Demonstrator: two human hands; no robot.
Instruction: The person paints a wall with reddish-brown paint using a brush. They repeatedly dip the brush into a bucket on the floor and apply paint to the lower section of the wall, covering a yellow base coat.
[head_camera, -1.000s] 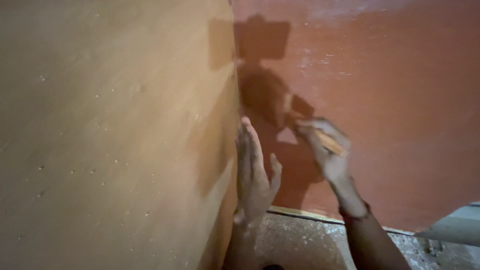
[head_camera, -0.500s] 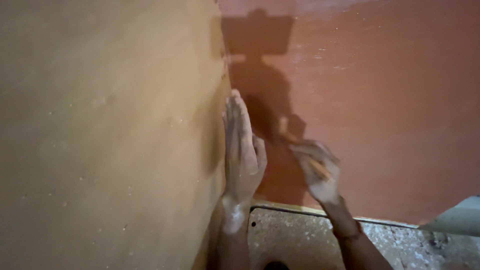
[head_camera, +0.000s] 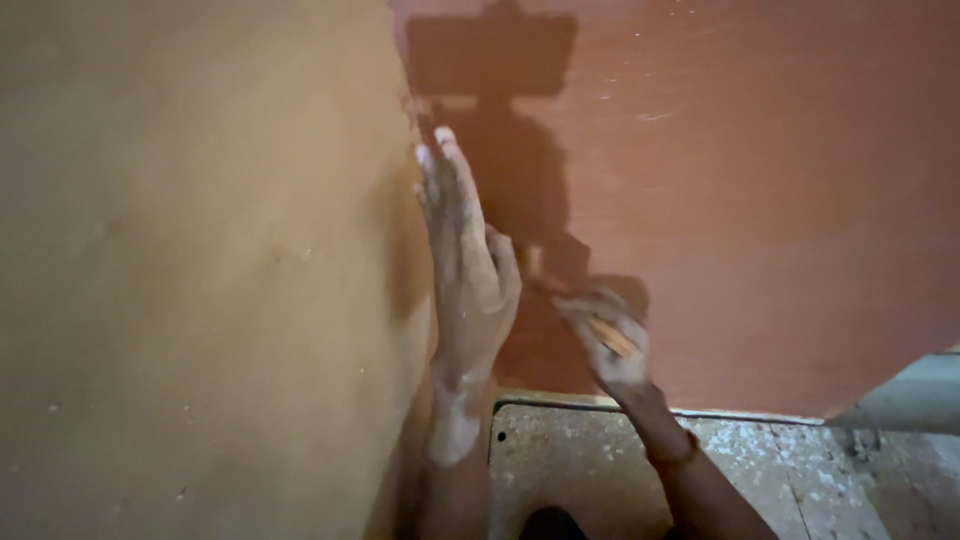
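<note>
Head view: left hand (head_camera: 468, 275) laid flat, fingers together, along the edge where the tan board (head_camera: 200, 270) meets the red-brown board (head_camera: 760, 200). Right hand (head_camera: 608, 340) just right of it, fingers closed on a small orange-tan tool (head_camera: 612, 337) held against the red-brown board. No visible mark or finished stretch, so progress unclear. Tool mostly hidden; forearms cut off below, near speckled floor (head_camera: 600, 470).

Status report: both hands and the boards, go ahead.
Left hand flat, fingers straight, against tan board edge. Right hand gripping small orange tool at red-brown board. Nothing blocking; speckled floor below.
</note>
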